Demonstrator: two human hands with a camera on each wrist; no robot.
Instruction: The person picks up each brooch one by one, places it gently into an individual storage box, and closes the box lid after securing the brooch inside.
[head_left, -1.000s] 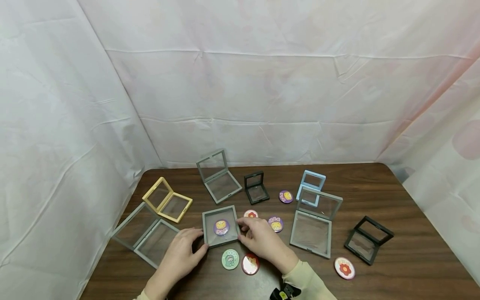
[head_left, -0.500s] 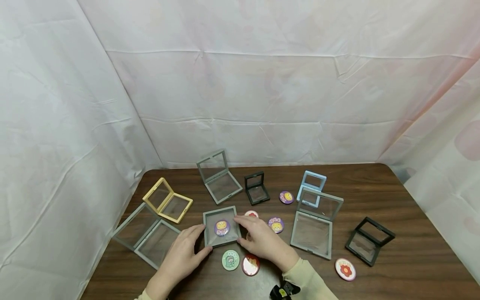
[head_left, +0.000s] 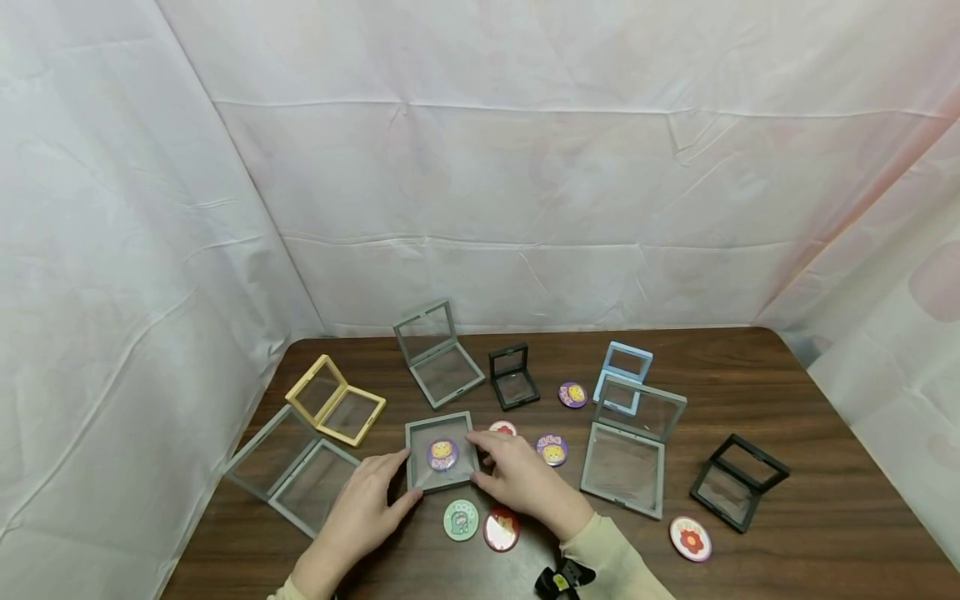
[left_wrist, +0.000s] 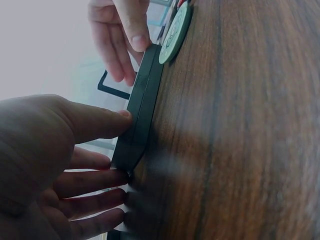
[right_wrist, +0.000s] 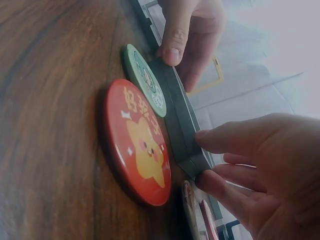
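A square grey display case [head_left: 439, 419] lies on the table with its lid down, a purple pin badge [head_left: 442, 454] showing through its clear face. My left hand [head_left: 367, 500] holds the near left corner, thumb on the front edge and fingers along the side, as the left wrist view shows. At the right side my right hand [head_left: 525, 479] grips the case, its thumb at the near right corner. Just in front lie a green badge [head_left: 461, 520] and a red badge [right_wrist: 137, 145]. A red flower badge [head_left: 503, 427] is partly hidden behind my right hand.
Cases with raised lids stand around: a yellow one [head_left: 352, 417] left, grey ones [head_left: 447, 375] at the back and right, black ones [head_left: 516, 387], and a light blue one [head_left: 630, 350]. More badges, such as a purple one [head_left: 552, 450] and a flower one [head_left: 690, 538], lie rightward.
Both hands have shifted their fingers slightly along the case's edges; the right fingers lie further over its right rim. The case has barely moved, and the badge stays inside.
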